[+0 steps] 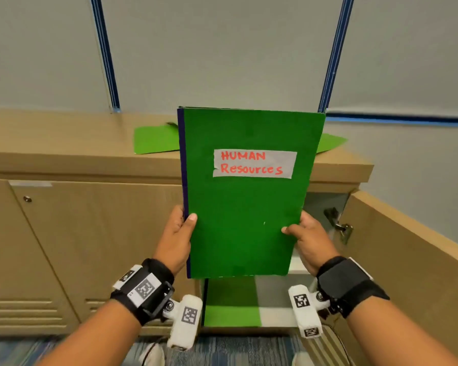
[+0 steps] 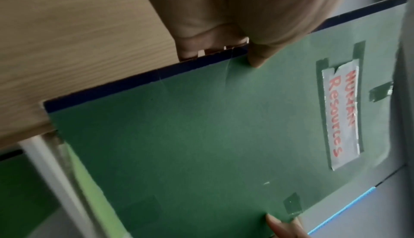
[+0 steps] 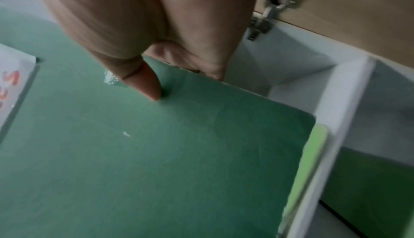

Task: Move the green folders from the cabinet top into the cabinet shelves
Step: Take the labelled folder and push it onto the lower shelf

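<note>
- The green folder (image 1: 245,196) labelled "HUMAN Resources" is held upright in front of the open cabinet shelves (image 1: 300,265), below the cabinet top (image 1: 64,143).
- Left hand (image 1: 176,237) pinches its dark spine edge; right hand (image 1: 308,240) pinches the opposite edge.
- Lighter green folders (image 1: 155,140) lie flat on the cabinet top behind.

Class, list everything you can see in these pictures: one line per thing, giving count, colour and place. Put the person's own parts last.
Labelled folder: one, dark green, upright, held in front of the cabinet.
Loose folders: at least two, light green, flat on the cabinet top.
Shelf folders: green, count unclear, inside the open cabinet.
Cabinet door: one, tan, open at right.
Left hand: grips the folder's dark spine edge.
Right hand: grips the opposite edge.
</note>
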A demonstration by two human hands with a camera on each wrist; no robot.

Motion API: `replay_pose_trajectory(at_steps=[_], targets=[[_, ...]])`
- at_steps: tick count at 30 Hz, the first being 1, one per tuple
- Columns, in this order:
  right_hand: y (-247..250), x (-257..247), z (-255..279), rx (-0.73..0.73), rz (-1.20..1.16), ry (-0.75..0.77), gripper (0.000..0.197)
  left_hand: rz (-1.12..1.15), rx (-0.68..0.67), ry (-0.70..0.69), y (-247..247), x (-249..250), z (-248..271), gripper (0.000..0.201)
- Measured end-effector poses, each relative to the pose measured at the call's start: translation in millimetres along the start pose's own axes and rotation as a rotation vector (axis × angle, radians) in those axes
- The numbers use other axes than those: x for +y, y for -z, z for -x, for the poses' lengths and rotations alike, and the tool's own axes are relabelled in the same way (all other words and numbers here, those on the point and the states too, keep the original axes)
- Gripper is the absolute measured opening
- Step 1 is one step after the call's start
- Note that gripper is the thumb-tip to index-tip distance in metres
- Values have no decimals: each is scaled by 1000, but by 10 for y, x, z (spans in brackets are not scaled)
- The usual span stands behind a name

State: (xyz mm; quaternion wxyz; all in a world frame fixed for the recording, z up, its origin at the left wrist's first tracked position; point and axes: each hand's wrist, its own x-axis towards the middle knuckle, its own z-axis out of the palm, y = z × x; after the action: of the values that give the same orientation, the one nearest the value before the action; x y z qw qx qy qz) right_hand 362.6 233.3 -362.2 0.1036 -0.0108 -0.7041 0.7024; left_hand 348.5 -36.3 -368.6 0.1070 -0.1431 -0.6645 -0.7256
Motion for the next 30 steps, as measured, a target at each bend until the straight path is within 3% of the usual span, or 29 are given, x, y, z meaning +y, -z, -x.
replay_pose_trajectory(at_steps=[5,8,14,24,30], targets=[[-9,774,57,67,1,-168,47,-175,-6,174,56,-836,221,41],[11,1296,102,76,37,-274,50,-307,-46,241,101,-1368,391,21],[77,2328,204,69,96,-535,45,-443,-149,481,238,-2363,687,18],[83,3516,277,20,272,-771,44,-601,-226,837,236,-3372,955,10],[155,3986,363,-29,400,-859,39,-694,-262,947,164,-3937,1152,19]])
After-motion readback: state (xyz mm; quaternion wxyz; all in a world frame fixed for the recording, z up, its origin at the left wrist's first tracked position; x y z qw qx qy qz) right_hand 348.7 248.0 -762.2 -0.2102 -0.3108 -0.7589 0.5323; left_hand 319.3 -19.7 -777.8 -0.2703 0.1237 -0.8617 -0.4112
